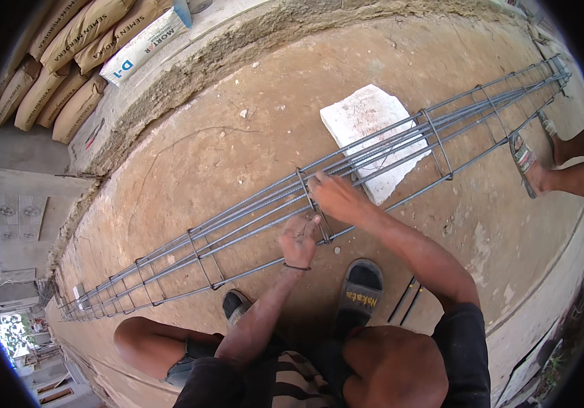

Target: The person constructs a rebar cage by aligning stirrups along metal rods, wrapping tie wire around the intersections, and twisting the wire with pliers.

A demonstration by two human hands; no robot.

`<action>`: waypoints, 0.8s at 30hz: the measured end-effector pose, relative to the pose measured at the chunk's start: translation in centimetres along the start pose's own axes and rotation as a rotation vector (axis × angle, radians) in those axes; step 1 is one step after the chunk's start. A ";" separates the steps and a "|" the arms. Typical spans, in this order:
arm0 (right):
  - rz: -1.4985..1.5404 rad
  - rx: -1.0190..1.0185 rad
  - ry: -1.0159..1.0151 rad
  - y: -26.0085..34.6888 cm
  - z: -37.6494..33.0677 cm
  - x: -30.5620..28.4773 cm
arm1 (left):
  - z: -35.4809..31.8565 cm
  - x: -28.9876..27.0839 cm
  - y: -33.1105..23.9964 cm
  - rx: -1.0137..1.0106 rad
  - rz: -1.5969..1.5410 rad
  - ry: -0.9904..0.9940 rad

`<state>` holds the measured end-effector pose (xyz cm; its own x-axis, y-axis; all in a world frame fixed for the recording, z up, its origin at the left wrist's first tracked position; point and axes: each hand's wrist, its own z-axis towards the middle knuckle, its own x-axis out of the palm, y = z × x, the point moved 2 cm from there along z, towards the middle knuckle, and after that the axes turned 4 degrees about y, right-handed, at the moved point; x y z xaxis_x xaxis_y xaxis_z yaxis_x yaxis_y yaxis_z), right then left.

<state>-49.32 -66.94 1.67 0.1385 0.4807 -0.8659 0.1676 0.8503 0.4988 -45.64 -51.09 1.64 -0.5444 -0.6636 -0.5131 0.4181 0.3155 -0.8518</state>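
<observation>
A long rebar cage (251,231) of steel bars and square stirrups runs slantwise from the lower left to the upper right. I squat beside its middle. My right hand (336,197) is closed on a stirrup (301,182) near its upper corner, fingers curled over the steel. My left hand (299,241) is closed just below and left of it, against the same stirrup's lower side. What sits between its fingers is too small to make out. A white slab (367,122) lies beneath the cage, right of my hands.
Stacked brown paper sacks (67,68) and a white sack (146,47) lie on a raised ledge (203,61). Another person's sandalled feet (526,160) stand by the cage's right end. Two dark rods (404,302) lie near my right sandal (360,292). Small rubble dots the earthen floor.
</observation>
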 end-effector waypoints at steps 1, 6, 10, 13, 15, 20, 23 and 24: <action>0.093 0.070 0.013 0.2 0.0 0.0 | 0.1 0.1 0.2 0.000 -0.001 -0.002; 0.374 0.268 0.103 1.5 -2.0 -0.7 | 0.5 0.7 1.8 -0.413 -0.608 -0.192; 0.590 0.337 -0.006 1.8 -4.8 -0.2 | 2.9 0.5 2.6 -0.439 -0.509 -0.171; 0.671 0.347 -0.073 2.4 -5.2 -0.2 | 4.1 -0.3 4.1 -0.452 -0.274 -0.138; 0.659 0.349 -0.077 2.2 -5.5 -0.1 | 4.2 -0.7 3.4 -0.049 0.207 -0.190; 0.679 0.334 -0.056 2.0 -5.5 -0.1 | 3.8 -1.2 2.8 -0.023 0.292 -0.297; 0.675 0.326 -0.053 2.2 -5.5 -0.4 | 3.1 -0.9 2.7 -0.224 0.231 -0.281; 0.674 0.317 -0.056 2.2 -5.5 -0.5 | 3.1 -1.0 2.8 -0.274 0.250 -0.270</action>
<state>-54.34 -64.12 2.97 0.3589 0.8571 -0.3695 0.3014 0.2683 0.9150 -41.68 -51.71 0.12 -0.2273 -0.6858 -0.6914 0.2850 0.6320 -0.7206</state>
